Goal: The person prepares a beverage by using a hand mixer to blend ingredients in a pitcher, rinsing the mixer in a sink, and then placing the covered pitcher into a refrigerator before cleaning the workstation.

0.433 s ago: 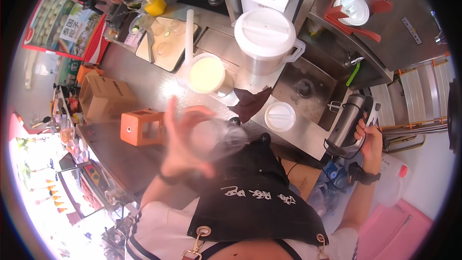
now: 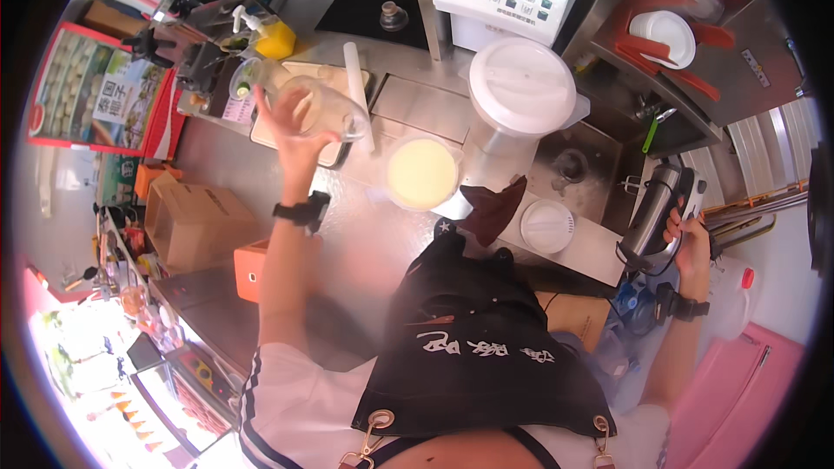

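Fingers and thumb of the left hand (image 2: 291, 137) are curving wide around a clear cup (image 2: 334, 108), holding it from two sides. The clear cup is hanging over a cream board (image 2: 329, 154), and I cannot tell if its bottom is touching the board. A long white stick (image 2: 355, 91) is lying just to the right of the clear cup. A dark band (image 2: 302, 212) is going around the left wrist.

Over on the other side, the right hand (image 2: 688, 241) is gripping the handle of a silver jug (image 2: 650, 224), with its fingers wrapping around. The silver jug is sitting or hanging near the right edge of the sink (image 2: 556, 143); I cannot tell which.

Between the two hands, a round tub (image 2: 386, 175) is standing on the shiny counter (image 2: 356, 217), and pale yellow stuff (image 2: 422, 172) is showing inside it. A big pitcher with a white top (image 2: 523, 87) is standing beyond the tub, to the right. A crumpled brown cloth (image 2: 495, 211) is lying near the person, and a round white lid (image 2: 547, 226) is lying just beside it. An orange box (image 2: 250, 271) is poking out from behind the left arm. A cardboard box (image 2: 195, 221) is standing farther left. A black apron (image 2: 495, 330) is covering the person's front.
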Tool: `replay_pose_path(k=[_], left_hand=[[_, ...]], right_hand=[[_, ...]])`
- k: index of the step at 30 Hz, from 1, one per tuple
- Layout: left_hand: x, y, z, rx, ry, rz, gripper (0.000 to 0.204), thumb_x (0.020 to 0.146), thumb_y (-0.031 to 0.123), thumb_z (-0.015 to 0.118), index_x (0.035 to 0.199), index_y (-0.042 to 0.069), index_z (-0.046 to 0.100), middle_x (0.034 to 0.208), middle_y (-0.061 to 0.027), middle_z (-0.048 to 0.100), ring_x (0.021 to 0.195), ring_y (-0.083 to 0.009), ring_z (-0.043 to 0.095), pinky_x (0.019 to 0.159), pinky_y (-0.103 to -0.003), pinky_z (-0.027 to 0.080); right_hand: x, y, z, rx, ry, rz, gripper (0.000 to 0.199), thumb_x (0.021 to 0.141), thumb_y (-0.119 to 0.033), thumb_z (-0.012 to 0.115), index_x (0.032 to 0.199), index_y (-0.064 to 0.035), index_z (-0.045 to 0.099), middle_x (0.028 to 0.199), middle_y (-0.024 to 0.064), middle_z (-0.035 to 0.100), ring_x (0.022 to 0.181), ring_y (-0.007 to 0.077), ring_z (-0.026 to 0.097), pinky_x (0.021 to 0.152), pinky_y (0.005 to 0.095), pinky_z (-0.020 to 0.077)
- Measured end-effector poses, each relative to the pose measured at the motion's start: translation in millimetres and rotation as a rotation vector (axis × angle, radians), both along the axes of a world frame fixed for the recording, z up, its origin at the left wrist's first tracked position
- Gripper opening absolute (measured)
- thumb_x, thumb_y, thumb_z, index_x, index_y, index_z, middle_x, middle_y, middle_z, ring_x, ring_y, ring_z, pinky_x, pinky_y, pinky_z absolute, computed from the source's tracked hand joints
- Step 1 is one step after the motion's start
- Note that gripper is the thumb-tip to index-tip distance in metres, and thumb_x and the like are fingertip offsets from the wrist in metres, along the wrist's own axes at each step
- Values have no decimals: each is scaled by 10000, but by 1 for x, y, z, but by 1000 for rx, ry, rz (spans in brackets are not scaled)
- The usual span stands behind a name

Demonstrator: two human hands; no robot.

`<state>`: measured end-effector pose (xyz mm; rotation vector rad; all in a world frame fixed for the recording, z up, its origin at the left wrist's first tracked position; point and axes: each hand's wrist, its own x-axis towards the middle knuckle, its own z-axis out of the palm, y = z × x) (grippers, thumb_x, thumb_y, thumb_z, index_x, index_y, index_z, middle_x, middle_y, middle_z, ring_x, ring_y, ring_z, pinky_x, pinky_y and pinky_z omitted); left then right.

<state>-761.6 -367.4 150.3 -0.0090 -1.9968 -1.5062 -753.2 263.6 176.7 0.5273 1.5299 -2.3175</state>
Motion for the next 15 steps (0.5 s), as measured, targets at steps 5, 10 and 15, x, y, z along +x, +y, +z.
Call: replay_pose_path(k=[5,10,15], left_hand=[[-97,3,-94,73,-56,-106,1451,417,346,928,1488,84,-16,1247,-146,471,1185,-275,470,1042,-426,382],[-124,10,-153,57,-218,-146,1407,428,133,934,1488,91,9,1294,-164,454,1225,-285,445,1088,-392,330],[-124,8,-167,42,-212,-159,1353,517,149,911,1486,103,-30,1392,-194,374,1259,-332,418,1102,-426,295]], right_hand=[[5,-43,6,33,9,-129,422,684,-55,562,1101,-60,500,760,16,456,617,119,427,561,250,369],[16,-70,8,-26,-1,-156,435,697,-62,552,1125,-48,471,775,24,437,619,116,409,560,254,358],[17,-88,6,-61,-15,-190,427,696,-36,518,1120,-35,466,779,39,421,610,125,401,564,270,356]])
